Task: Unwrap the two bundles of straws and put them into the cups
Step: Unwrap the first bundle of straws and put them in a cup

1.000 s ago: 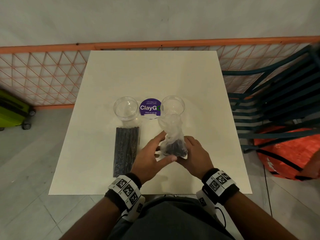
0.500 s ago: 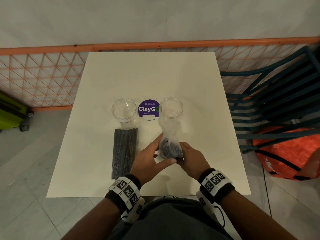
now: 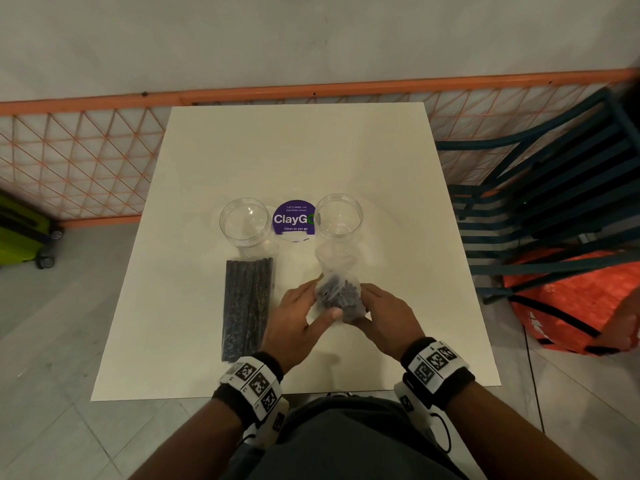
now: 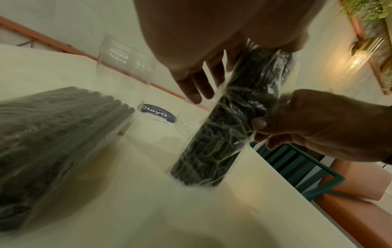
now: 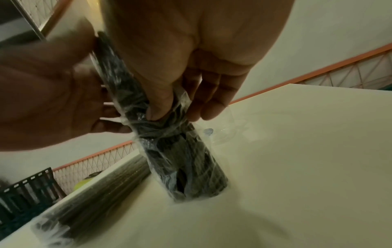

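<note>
One wrapped bundle of black straws (image 3: 341,299) stands upright on the white table (image 3: 311,150), just in front of the right clear cup (image 3: 338,214). My left hand (image 3: 301,306) grips it from the left, thumb across its near side. My right hand (image 3: 377,306) pinches the clear wrap on its right side; in the right wrist view the thumb (image 5: 157,100) digs into the plastic. Loose wrap rises above the straws toward the right cup. The second wrapped bundle (image 3: 247,306) lies flat in front of the left clear cup (image 3: 245,221). Both cups hold nothing.
A round purple ClayGo sticker (image 3: 294,220) lies between the cups. An orange mesh fence (image 3: 79,161) runs behind and left of the table. A dark slatted chair (image 3: 540,202) and an orange bag (image 3: 571,299) stand to the right, and a green suitcase (image 3: 17,233) to the left.
Both hands have kept hold of the upright bundle and worked at its wrap. The flat bundle and the cups have not moved.
</note>
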Demonstrator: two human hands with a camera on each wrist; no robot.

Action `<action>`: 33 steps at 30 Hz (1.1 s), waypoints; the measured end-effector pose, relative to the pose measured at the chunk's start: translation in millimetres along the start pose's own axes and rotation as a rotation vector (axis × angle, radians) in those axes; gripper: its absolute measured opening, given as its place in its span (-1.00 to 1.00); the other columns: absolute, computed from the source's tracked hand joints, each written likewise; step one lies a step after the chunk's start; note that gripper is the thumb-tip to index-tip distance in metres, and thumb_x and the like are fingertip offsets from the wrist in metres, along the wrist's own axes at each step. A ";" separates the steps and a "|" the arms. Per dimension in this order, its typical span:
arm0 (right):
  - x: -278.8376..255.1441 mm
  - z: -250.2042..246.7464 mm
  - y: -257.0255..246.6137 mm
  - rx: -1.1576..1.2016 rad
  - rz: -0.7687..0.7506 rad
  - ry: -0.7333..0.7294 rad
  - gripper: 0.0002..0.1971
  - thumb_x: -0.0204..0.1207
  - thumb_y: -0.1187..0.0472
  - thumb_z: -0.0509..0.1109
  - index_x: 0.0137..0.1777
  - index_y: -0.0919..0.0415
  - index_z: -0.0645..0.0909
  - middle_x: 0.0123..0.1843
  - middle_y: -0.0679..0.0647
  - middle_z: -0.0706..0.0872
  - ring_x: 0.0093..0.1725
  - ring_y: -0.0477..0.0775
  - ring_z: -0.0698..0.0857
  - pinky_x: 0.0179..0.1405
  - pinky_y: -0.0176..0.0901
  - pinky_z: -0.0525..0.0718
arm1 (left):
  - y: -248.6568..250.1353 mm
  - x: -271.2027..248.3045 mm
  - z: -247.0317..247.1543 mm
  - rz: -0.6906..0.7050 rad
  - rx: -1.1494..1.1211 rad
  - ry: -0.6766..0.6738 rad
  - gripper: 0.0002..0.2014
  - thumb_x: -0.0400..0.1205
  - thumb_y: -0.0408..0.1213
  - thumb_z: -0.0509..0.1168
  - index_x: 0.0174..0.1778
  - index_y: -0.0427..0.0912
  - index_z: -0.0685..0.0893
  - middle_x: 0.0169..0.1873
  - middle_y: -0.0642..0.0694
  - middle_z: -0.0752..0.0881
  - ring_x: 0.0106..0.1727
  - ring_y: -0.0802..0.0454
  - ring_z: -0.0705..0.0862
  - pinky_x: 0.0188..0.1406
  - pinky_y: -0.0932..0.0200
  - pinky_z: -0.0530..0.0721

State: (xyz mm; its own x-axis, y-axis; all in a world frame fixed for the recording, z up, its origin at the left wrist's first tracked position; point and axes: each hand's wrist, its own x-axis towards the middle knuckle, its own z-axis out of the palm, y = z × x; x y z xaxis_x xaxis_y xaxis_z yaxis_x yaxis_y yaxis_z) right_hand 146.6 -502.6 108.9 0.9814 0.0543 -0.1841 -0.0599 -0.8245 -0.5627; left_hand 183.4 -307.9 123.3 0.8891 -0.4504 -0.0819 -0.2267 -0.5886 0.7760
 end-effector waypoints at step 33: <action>13.9 -3.7 -4.3 0.177 0.045 -0.148 -0.49 0.54 -0.12 0.41 0.44 0.04 0.52 0.32 0.08 0.70 0.35 0.16 0.55 0.18 -0.07 0.52 | -14.6 12.6 12.0 -0.065 -0.168 -0.082 -0.48 0.52 0.16 0.34 0.42 0.30 0.45 0.19 0.26 0.69 0.23 0.18 0.65 0.24 0.17 0.61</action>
State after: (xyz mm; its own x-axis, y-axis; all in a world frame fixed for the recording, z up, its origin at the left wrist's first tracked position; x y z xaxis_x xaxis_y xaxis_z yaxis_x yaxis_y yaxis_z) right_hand 161.2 -500.3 111.7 0.9403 0.1130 -0.3210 -0.1465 -0.7168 -0.6817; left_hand 193.1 -313.0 103.5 0.8629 -0.4722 -0.1801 -0.0946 -0.5009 0.8603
